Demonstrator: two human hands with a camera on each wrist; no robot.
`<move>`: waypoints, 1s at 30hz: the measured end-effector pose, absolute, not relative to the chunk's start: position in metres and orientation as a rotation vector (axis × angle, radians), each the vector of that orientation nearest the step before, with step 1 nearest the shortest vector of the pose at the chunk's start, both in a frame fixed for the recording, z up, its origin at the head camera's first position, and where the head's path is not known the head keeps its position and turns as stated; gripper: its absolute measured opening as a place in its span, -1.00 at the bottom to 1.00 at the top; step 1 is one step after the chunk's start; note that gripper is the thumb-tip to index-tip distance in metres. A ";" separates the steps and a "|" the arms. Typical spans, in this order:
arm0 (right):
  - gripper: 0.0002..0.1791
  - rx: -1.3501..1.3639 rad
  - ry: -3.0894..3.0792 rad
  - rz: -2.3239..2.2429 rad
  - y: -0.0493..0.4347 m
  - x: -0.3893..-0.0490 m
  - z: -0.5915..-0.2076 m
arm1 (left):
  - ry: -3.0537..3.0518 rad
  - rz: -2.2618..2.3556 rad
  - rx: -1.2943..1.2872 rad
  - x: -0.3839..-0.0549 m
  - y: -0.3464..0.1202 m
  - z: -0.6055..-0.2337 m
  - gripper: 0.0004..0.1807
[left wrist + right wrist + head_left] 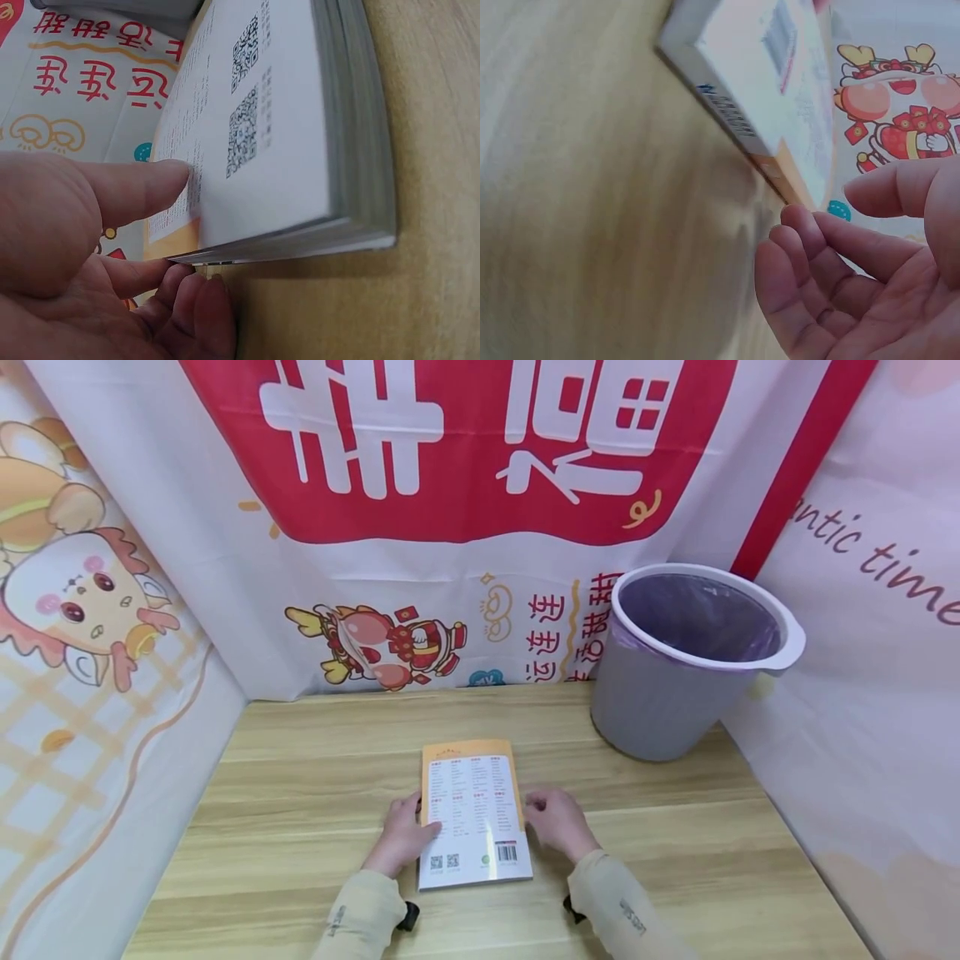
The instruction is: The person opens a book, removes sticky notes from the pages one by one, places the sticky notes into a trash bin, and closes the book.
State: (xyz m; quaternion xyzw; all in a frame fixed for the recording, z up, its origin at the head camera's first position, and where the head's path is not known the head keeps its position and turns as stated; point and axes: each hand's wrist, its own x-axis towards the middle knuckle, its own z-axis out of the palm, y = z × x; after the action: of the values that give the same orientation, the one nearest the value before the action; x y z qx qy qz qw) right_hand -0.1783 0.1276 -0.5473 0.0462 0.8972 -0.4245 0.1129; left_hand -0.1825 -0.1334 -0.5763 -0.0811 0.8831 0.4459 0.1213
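Observation:
A thick paperback book (472, 814) lies back cover up on the wooden table, its orange and white cover printed with columns of text, QR codes and a barcode. My left hand (408, 831) pinches its left edge. In the left wrist view the thumb (161, 187) is on the cover and the other fingers curl under the edge of the pages. On the spine side, my right hand (558, 821) holds nothing. Its loosely bent fingers (802, 225) are right at the spine (731, 124) in the right wrist view, with the thumb apart from the cover.
A grey waste bin (652, 697) with a purple liner stands at the table's back right. Printed cloths hang behind and on both sides of the wooden table (300, 793).

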 end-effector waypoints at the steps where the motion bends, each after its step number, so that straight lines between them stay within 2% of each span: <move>1: -0.70 0.142 2.623 -1.255 0.128 -0.178 -0.549 | 2.580 1.301 -0.239 -0.182 -0.134 -0.576 -0.20; 8: -0.72 0.050 2.725 -1.181 0.123 -0.178 -0.564 | 2.583 1.288 -0.232 -0.181 -0.133 -0.578 -0.21; 18: -0.69 0.154 2.680 -1.226 0.117 -0.177 -0.568 | 2.593 1.285 -0.229 -0.180 -0.134 -0.578 -0.21; 24: -0.58 0.212 2.594 -1.324 0.114 -0.174 -0.568 | 2.592 1.276 -0.242 -0.180 -0.133 -0.577 -0.20; 30: -0.59 0.325 2.466 -1.466 0.108 -0.171 -0.563 | 2.594 1.290 -0.271 -0.180 -0.132 -0.577 -0.20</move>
State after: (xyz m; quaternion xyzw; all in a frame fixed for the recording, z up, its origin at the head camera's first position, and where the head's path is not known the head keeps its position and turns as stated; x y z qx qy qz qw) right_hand -0.1712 0.1079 -0.5625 0.1118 0.8472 -0.5037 0.1270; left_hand -0.1804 -0.1320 -0.5769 -0.0925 0.8855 0.4404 0.1155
